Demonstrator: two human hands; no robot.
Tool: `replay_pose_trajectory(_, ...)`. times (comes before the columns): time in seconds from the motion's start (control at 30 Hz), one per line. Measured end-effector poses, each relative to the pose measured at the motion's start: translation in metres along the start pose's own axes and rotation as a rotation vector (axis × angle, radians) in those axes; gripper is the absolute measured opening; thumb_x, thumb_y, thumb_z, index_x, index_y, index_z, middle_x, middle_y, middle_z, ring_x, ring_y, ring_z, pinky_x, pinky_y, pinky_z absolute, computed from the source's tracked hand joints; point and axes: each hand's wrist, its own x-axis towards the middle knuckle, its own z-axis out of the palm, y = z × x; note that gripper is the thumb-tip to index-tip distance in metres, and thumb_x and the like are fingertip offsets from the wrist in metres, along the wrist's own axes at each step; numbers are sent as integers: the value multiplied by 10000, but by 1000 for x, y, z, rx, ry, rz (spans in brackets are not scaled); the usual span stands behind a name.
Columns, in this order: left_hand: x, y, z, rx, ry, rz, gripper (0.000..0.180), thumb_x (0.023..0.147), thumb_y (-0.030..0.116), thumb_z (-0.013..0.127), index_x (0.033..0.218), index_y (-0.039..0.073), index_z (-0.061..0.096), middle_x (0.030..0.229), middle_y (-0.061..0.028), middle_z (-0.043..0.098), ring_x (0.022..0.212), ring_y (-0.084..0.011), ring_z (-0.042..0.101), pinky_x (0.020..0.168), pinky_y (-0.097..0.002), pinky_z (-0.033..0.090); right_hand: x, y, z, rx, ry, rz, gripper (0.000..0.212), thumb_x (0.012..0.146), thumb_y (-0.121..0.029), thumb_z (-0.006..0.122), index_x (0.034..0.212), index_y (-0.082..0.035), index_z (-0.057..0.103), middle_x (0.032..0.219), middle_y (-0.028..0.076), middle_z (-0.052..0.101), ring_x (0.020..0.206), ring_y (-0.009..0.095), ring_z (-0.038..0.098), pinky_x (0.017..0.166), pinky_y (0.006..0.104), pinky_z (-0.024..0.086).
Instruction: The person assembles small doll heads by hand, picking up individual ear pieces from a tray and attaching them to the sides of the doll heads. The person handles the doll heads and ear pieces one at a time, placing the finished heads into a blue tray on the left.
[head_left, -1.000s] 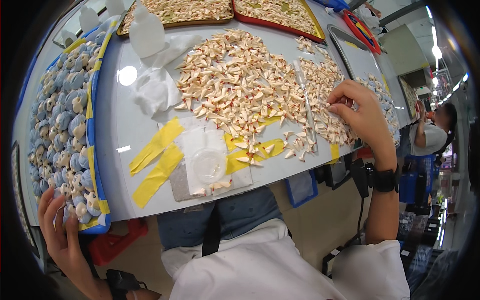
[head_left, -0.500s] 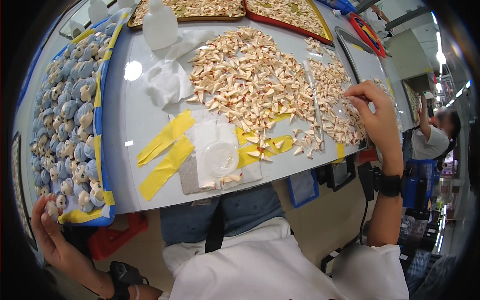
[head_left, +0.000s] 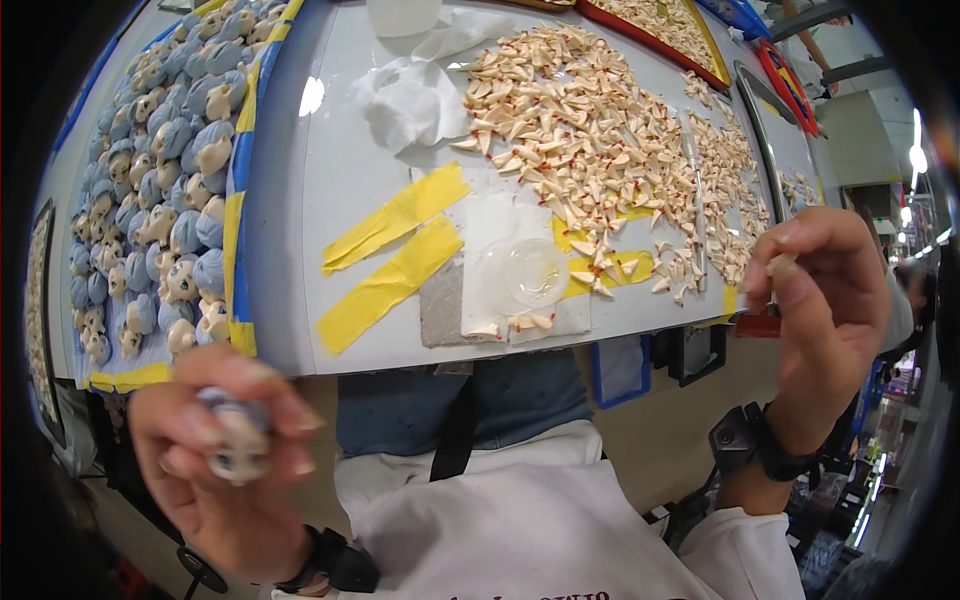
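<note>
My left hand (head_left: 200, 470), raised in front of the near left table corner, has its fingers closed round a small doll head (head_left: 238, 448) with blue hair and painted eyes; motion blurs them slightly. Off the table's right front edge, my right hand (head_left: 840, 300) pinches a small cream piece (head_left: 779, 264) between thumb and fingertips; its exact shape is hard to make out. Many cream pointed pieces with red tips (head_left: 570, 125) lie heaped on the table. Similar doll heads (head_left: 150, 225) fill a blue tray (head_left: 240, 215) edged with yellow tape at the left.
A round clear dish (head_left: 535, 275) stands on white paper near the front edge, beside yellow tape strips (head_left: 390, 285). Crumpled white tissue (head_left: 410, 105) and a translucent bottle (head_left: 402, 14) are behind. A slim clear rod (head_left: 692, 170) lies among the pieces. A red-rimmed tray (head_left: 650, 42) is at the back.
My left hand has come up and right from the tray's near corner with the doll head. My right hand has left the heap, moving right and nearer, fingertips together. The view has shifted.
</note>
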Motion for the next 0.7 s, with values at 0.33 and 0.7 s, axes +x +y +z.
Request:
replay_pose_trajectory(0.33,1,-33,23,-65,-134,30,474,695,276,742,993,41,458,985,-133,493,757,-209,574,548,-230,463,16,-1,27,-13,-115,-18,127,729,31,589,829,3,516,806,90,551,740,132,525,686,216,411)
replay_pose_trajectory(0.7,9,-42,14,134,-279,198,353,732,212,708,956,19,516,991,-189,528,702,-193,585,562,-233,478,24,-3,37,-48,-167,9,126,716,99,562,817,27,546,810,107,585,730,142,569,684,238,444)
